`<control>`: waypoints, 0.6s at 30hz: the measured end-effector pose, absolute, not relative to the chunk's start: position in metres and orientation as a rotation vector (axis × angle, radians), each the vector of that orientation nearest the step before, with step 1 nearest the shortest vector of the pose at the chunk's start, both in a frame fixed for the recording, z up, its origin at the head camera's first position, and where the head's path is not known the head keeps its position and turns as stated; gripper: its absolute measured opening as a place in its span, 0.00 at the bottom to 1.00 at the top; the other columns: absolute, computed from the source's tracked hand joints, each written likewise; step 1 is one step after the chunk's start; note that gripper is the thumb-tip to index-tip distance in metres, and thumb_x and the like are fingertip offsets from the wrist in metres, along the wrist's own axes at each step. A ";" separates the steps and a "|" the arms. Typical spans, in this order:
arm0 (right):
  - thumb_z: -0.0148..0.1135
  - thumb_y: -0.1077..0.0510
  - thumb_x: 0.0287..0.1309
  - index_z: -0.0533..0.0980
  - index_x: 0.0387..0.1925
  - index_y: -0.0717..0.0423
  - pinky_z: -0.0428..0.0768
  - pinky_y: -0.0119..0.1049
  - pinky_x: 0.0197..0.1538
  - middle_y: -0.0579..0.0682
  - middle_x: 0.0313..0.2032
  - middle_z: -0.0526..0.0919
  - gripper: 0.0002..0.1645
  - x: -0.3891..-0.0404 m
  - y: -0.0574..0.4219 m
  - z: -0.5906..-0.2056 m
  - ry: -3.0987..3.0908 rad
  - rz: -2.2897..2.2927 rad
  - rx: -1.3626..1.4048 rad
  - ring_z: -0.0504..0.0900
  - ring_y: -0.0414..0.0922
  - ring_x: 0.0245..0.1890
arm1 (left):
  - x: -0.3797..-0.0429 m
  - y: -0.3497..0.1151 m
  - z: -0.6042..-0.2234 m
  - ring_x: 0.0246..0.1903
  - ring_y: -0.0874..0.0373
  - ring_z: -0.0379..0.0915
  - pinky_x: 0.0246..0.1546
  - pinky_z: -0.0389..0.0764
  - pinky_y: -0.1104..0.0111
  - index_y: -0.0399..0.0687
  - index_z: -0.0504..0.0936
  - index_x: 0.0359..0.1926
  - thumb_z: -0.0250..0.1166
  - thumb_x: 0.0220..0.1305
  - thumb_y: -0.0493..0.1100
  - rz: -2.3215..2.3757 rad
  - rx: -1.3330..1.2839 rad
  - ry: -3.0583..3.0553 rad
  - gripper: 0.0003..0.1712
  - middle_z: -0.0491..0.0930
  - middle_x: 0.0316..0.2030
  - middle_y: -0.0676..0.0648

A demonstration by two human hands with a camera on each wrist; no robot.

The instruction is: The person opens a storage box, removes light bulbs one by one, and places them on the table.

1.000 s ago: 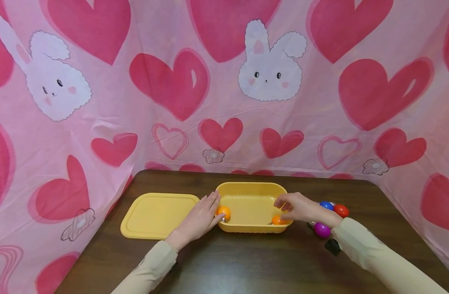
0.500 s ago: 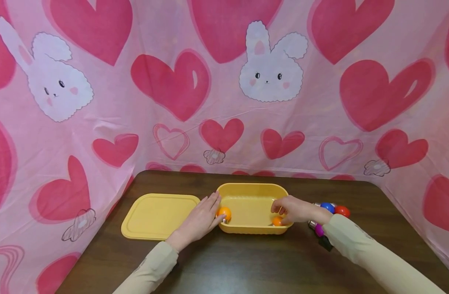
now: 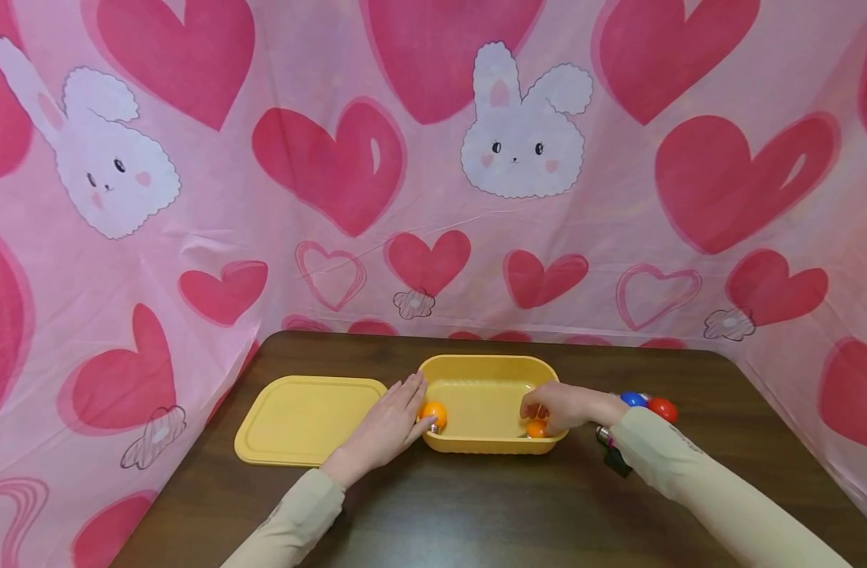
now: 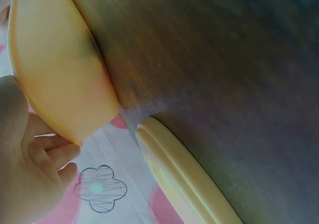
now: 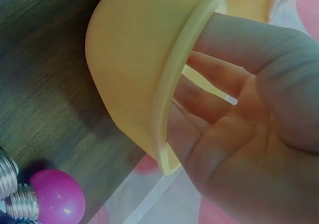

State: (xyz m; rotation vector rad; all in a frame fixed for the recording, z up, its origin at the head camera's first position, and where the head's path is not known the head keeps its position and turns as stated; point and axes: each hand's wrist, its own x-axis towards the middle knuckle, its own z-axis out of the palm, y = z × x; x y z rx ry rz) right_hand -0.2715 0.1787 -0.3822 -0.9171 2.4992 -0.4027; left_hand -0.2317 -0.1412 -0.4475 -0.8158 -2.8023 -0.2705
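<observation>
A yellow plastic box [image 3: 493, 446] stands on the table. Inside it an orange light bulb [image 3: 434, 413] with a silver screw base lies at the left end, and a second orange light bulb [image 3: 536, 428] lies in the front right corner. My left hand [image 3: 379, 430] rests along the box's left rim, fingers nearly straight, thumb beside the left bulb. Over the right rim reaches my right hand [image 3: 564, 404], fingers bent downward and thumb side right at the corner bulb. The box wall hides these fingertips in the right wrist view; I cannot tell whether they grip the bulb.
Left of the box lies its flat yellow lid [image 3: 305, 418]. Right of it, partly behind the right sleeve, are a blue bulb [image 3: 633, 399], a red bulb [image 3: 663, 409] and a purple bulb [image 5: 59, 198]. A pink heart-print cloth [image 3: 433, 197] hangs behind the table.
My right hand has moved slightly left and lower into the box, its fingers more bent. The right sleeve covers more of the purple bulb. My left hand and both orange bulbs stay in place.
</observation>
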 end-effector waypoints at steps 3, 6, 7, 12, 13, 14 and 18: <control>0.71 0.69 0.48 0.81 0.39 0.56 0.81 0.34 0.46 0.46 0.33 0.81 0.15 -0.273 0.178 -0.383 2.495 -0.366 -0.957 0.73 0.39 0.34 | -0.232 -0.141 -0.448 0.73 0.47 0.60 0.75 0.61 0.52 0.34 0.64 0.71 0.54 0.72 0.59 -0.273 -0.815 -2.800 0.40 0.62 0.73 0.37; 0.71 0.68 0.49 0.82 0.38 0.55 0.78 0.31 0.43 0.45 0.31 0.80 0.13 -0.274 0.178 -0.384 2.499 -0.333 -0.993 0.71 0.38 0.32 | -0.232 -0.141 -0.448 0.74 0.47 0.60 0.75 0.61 0.52 0.34 0.63 0.72 0.54 0.72 0.59 -0.280 -0.812 -2.804 0.40 0.62 0.74 0.37; 0.71 0.67 0.49 0.82 0.38 0.54 0.77 0.30 0.43 0.45 0.31 0.80 0.12 -0.274 0.178 -0.385 2.502 -0.335 -0.984 0.71 0.38 0.33 | -0.232 -0.141 -0.448 0.73 0.47 0.60 0.75 0.61 0.52 0.34 0.64 0.72 0.54 0.72 0.59 -0.282 -0.811 -2.804 0.40 0.62 0.73 0.37; 0.71 0.66 0.50 0.82 0.38 0.53 0.79 0.32 0.44 0.45 0.33 0.81 0.11 -0.272 0.178 -0.385 2.509 -0.364 -0.978 0.74 0.41 0.34 | -0.232 -0.141 -0.447 0.73 0.46 0.61 0.74 0.62 0.52 0.34 0.64 0.71 0.54 0.72 0.59 -0.275 -0.813 -2.799 0.40 0.63 0.73 0.37; 0.71 0.65 0.50 0.82 0.38 0.53 0.79 0.32 0.45 0.46 0.33 0.81 0.11 -0.272 0.179 -0.385 2.509 -0.378 -0.970 0.74 0.42 0.34 | -0.232 -0.141 -0.447 0.73 0.47 0.61 0.74 0.62 0.52 0.34 0.64 0.71 0.54 0.72 0.59 -0.270 -0.813 -2.798 0.40 0.63 0.73 0.37; 0.70 0.65 0.50 0.81 0.38 0.53 0.79 0.32 0.44 0.46 0.33 0.81 0.11 -0.272 0.179 -0.385 2.508 -0.387 -0.976 0.75 0.42 0.34 | -0.231 -0.141 -0.447 0.73 0.47 0.61 0.74 0.62 0.52 0.34 0.64 0.71 0.54 0.72 0.59 -0.267 -0.814 -2.796 0.40 0.63 0.73 0.37; 0.70 0.64 0.51 0.81 0.38 0.54 0.81 0.34 0.46 0.46 0.34 0.82 0.11 -0.272 0.179 -0.388 2.522 -0.406 -1.011 0.76 0.43 0.36 | -0.232 -0.141 -0.447 0.73 0.47 0.61 0.74 0.62 0.52 0.34 0.64 0.71 0.54 0.72 0.60 -0.265 -0.814 -2.794 0.40 0.63 0.73 0.37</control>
